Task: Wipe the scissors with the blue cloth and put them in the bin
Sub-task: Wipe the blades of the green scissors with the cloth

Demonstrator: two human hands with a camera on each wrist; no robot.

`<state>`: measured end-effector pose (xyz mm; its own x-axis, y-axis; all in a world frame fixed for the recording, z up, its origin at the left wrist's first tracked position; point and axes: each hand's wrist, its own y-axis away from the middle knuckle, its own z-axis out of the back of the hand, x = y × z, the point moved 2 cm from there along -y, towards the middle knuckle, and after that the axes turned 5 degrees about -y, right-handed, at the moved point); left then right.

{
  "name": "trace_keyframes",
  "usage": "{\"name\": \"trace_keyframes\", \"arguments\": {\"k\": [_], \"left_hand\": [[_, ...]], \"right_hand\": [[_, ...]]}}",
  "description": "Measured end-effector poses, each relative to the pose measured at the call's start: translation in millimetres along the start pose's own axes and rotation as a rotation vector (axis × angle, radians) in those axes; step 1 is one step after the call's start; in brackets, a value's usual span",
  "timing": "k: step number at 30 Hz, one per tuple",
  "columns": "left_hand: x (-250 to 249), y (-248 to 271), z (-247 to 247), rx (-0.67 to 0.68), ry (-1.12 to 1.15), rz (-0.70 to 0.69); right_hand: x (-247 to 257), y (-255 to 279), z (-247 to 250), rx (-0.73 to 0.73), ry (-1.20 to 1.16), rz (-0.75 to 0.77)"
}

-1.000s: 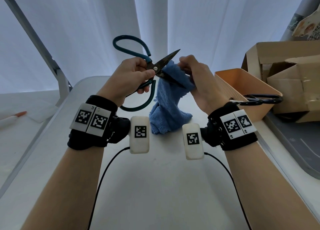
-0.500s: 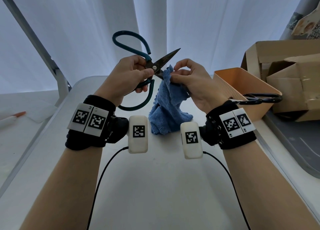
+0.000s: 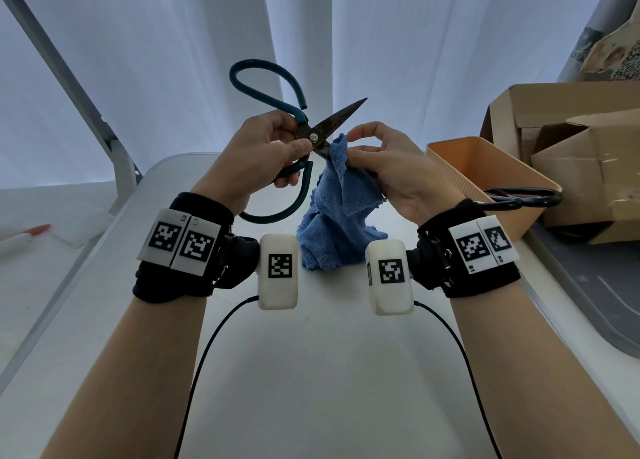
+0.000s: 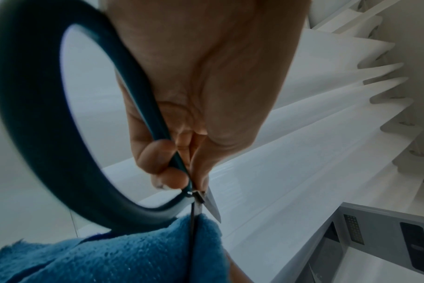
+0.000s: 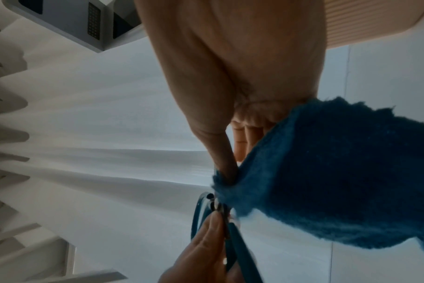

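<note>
From the head view the left hand (image 3: 266,157) grips the open scissors (image 3: 313,136) above the bench (image 3: 311,372), the right hand (image 3: 388,167) pinching the blue cloth (image 3: 337,216) round one blade, the bin (image 3: 485,167) at the bench's right edge, while the left wrist view shows fingers (image 4: 167,166) curled on the handle, and the right wrist view shows the thumb (image 5: 220,153) pressing cloth beside the pivot.

We see teal-handled scissors (image 3: 277,88) with dark blades, a blue cloth (image 3: 332,223), an orange ribbed bin (image 3: 460,178), and a white bench (image 3: 311,372).
</note>
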<state>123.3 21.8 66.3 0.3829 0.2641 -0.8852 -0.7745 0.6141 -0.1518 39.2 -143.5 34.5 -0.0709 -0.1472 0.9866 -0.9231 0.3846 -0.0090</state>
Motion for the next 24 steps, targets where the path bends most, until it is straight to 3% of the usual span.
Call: {"name": "trace_keyframes", "arguments": {"k": [12, 24], "left_hand": [[-1.2, 0.0, 1.3, 0.038, -0.044, -0.057], [-0.7, -0.9, -1.8, 0.017, -0.034, -0.046]], "right_hand": [[-3.3, -1.0, 0.8, 0.077, -0.179, -0.111], [-3.8, 1.2, -4.9, 0.071, -0.197, -0.083]]}}
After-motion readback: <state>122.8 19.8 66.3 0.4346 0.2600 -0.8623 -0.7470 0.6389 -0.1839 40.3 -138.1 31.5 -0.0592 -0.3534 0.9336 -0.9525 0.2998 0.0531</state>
